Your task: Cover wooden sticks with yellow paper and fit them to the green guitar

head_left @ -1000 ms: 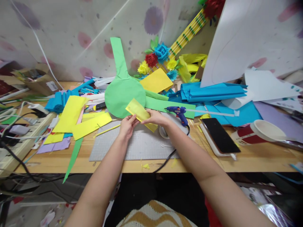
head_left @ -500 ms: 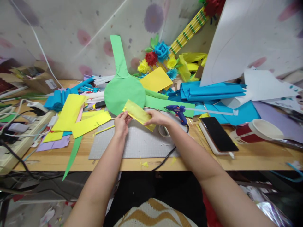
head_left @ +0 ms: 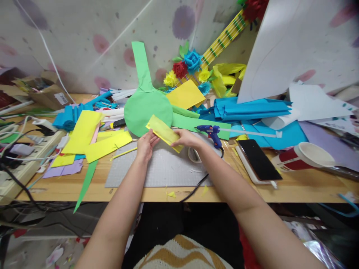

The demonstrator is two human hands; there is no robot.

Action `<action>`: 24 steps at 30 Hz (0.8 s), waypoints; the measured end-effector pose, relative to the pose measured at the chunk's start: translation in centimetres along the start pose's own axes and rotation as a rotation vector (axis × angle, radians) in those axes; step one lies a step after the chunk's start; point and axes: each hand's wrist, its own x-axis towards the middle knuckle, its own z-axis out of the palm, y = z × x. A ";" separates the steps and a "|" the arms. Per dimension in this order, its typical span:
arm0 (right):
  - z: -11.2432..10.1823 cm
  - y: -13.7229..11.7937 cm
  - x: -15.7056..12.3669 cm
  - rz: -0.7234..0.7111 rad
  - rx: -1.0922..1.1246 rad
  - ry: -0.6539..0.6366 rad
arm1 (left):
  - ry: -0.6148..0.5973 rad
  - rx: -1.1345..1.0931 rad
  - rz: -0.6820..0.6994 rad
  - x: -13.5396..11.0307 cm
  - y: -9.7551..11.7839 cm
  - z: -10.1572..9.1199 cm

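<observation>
Both my hands hold a yellow crepe paper strip [head_left: 162, 130] above the grey cutting mat [head_left: 165, 172]. My left hand [head_left: 146, 145] pinches the strip's near left edge. My right hand [head_left: 187, 139] grips its right end, fingers closed on it. The strip slants from upper left to lower right, just in front of a large green paper disc with a long stem [head_left: 147, 106].
A blue glue gun [head_left: 211, 132] lies right of my hands, its cord running off the desk edge. A phone [head_left: 259, 160] and a red paper cup [head_left: 304, 157] lie to the right. Yellow sheets [head_left: 84, 134], blue paper stacks [head_left: 252, 108], paper flowers [head_left: 186, 69] and a power strip [head_left: 25, 164] crowd the desk.
The strip and both hands have shifted slightly up and left. My left hand's fingers have moved along the strip's near edge.
</observation>
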 end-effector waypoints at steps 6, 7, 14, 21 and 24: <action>0.0 -0.4 0.5 -0.027 0.086 0.059 | -0.349 0.363 -0.176 -1.0 -0.6 -0.2; 0.0 -0.5 0.5 -0.026 0.098 0.074 | -0.349 0.382 -0.165 -1.1 -0.6 -0.2; 0.5 -0.2 0.0 -0.075 0.359 0.076 | -0.225 0.316 -0.099 -1.0 -0.9 0.2; 1.4 0.8 0.1 0.032 0.705 0.073 | -0.052 0.192 0.007 -0.8 -1.1 0.4; 1.4 0.6 0.3 0.053 0.712 0.087 | -0.102 0.169 -0.001 -0.8 -1.1 0.4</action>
